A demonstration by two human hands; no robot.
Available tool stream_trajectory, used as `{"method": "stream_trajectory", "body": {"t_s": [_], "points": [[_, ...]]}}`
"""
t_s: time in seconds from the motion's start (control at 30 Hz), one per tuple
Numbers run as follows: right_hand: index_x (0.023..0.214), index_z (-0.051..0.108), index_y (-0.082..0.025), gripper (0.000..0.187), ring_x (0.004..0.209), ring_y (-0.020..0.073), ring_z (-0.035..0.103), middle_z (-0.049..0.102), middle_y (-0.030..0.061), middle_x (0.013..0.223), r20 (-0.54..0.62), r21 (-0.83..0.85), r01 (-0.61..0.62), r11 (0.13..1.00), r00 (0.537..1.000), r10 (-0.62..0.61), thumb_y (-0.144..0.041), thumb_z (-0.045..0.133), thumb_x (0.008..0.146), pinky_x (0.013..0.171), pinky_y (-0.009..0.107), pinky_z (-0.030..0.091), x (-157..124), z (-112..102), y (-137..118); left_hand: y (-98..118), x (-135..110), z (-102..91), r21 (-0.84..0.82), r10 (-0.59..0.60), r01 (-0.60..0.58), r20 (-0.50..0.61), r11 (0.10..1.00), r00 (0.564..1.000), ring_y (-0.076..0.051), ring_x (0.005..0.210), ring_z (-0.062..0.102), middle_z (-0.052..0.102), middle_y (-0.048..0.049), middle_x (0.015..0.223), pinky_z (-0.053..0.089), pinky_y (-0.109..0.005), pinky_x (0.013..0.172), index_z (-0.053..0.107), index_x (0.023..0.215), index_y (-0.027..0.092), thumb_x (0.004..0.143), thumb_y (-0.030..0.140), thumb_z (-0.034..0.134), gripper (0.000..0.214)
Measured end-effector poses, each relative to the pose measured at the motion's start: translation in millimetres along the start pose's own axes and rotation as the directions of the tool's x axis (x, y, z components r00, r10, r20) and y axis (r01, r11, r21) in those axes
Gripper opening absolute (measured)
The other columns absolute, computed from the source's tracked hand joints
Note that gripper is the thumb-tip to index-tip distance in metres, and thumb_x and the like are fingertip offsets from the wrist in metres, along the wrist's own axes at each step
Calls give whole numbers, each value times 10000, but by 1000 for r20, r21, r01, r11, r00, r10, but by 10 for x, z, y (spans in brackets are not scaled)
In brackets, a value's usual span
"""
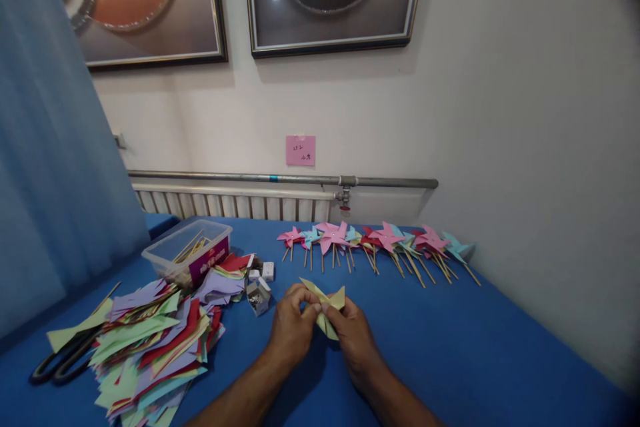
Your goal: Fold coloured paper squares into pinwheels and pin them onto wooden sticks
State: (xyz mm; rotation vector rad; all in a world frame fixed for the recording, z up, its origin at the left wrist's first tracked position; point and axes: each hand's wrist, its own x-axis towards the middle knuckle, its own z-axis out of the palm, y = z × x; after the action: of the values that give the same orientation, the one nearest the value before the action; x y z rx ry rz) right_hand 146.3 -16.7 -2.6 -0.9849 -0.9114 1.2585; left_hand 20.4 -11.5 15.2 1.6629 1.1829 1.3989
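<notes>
Both my hands meet over the blue table (450,347), pinching a pale yellow-green paper pinwheel piece (327,300) between them. My left hand (291,327) grips its left side with curled fingers. My right hand (351,333) holds the right side, fingers closed on the folded points. The paper's tips stick up above my fingers.
A heap of cut coloured paper (155,340) lies at left, with black-handled scissors (63,360) beside it. A clear plastic box of wooden sticks (187,250) and small pin boxes (259,293) stand behind. A row of finished pinwheels (380,243) lies along the far edge near the radiator (230,203).
</notes>
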Motion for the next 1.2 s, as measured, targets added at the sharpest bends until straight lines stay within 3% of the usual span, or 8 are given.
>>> {"method": "stream_trajectory", "body": {"t_s": [0.47, 0.77, 0.87, 1.03, 1.2], "points": [[871, 680, -175, 420, 571, 162, 572, 652, -22, 634, -4, -74, 22, 997, 1000, -22, -488, 823, 630, 560, 263, 435, 28, -28, 26, 24, -25, 20, 47, 36, -35, -21, 998, 999, -166, 805, 564, 579, -8, 806, 424, -286, 776, 529, 677, 199, 794, 161, 547, 124], [880, 688, -168, 439, 572, 166, 576, 663, -4, 646, 15, -85, 38, 996, 999, -37, -508, 823, 637, 565, 270, 442, 23, -30, 15, 8, -9, 14, 43, 10, -8, -51, 999, 999, -164, 777, 557, 589, -4, 775, 416, -270, 753, 548, 661, 196, 769, 180, 568, 111], [904, 698, -169, 432, 600, 178, 597, 687, 10, 680, 26, -54, 34, 998, 999, -33, -505, 822, 662, 579, 276, 453, 22, -42, 27, -43, -7, 26, 57, -44, 49, -90, 997, 995, -151, 726, 535, 582, 12, 745, 404, -259, 705, 572, 698, 194, 751, 194, 601, 61], [913, 700, -170, 429, 659, 195, 641, 719, 23, 738, 83, 10, 25, 1000, 996, -26, -511, 822, 682, 634, 288, 478, -7, -20, -2, -117, 4, 39, -81, -197, 190, -87, 978, 976, -130, 643, 521, 564, 43, 679, 399, -239, 620, 569, 782, 194, 732, 254, 668, 126], [898, 701, -166, 427, 696, 214, 675, 742, 37, 762, 114, 49, 7, 999, 993, -12, -460, 872, 640, 684, 309, 506, -41, 12, -64, -56, 18, 49, -284, -240, 217, -46, 934, 970, -140, 666, 594, 632, 16, 720, 439, -239, 629, 589, 857, 180, 673, 275, 727, 248]]}}
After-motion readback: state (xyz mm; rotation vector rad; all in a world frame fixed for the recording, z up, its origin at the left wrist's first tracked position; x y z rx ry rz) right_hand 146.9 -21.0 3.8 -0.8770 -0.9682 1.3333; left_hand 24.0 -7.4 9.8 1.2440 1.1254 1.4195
